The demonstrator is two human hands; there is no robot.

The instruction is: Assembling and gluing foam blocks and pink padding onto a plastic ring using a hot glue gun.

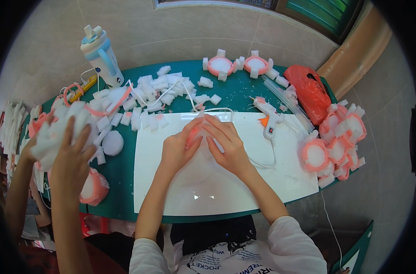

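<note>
My left hand and my right hand come together over the white board, fingers bent and fingertips nearly meeting. Between them is a pink foam piece, mostly hidden by the fingers; its full shape cannot be seen. Some white shows beside it under my right hand. To the right of my hands, a white hot glue gun with an orange trigger lies on the board, its cord curving back toward me. White foam blocks sit at the board's far left edge.
At left, a co-worker's hands hold a bunch of white foam. Loose foam blocks cover the green table's far side, near a white-blue bottle. Pink foam rings with white blocks pile at right, by a red plastic bag.
</note>
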